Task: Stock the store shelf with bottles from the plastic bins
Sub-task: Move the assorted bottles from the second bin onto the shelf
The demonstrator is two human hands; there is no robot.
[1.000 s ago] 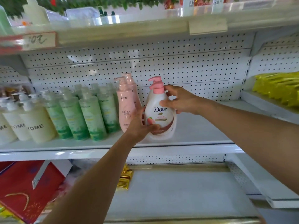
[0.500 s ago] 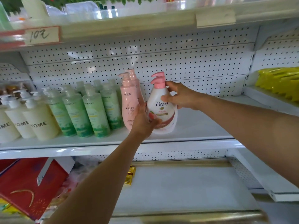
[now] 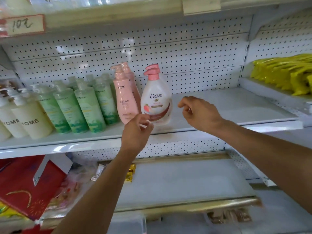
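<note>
Dove bottle (image 3: 156, 100) glossy white plastic w/ pink pump; shelf (image 3: 228, 105) smooth painted metal, perforated back panel (image 3: 185, 53)

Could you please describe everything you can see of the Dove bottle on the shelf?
The Dove bottle is white, glossy plastic by its look, with a pink pump top, a blue logo and a peach picture above a reddish-brown band. It stands upright on the white shelf, right of the pink bottles; a second pink pump shows behind it. The left hand overlaps its base; contact unclear. The right hand is clear.
</note>
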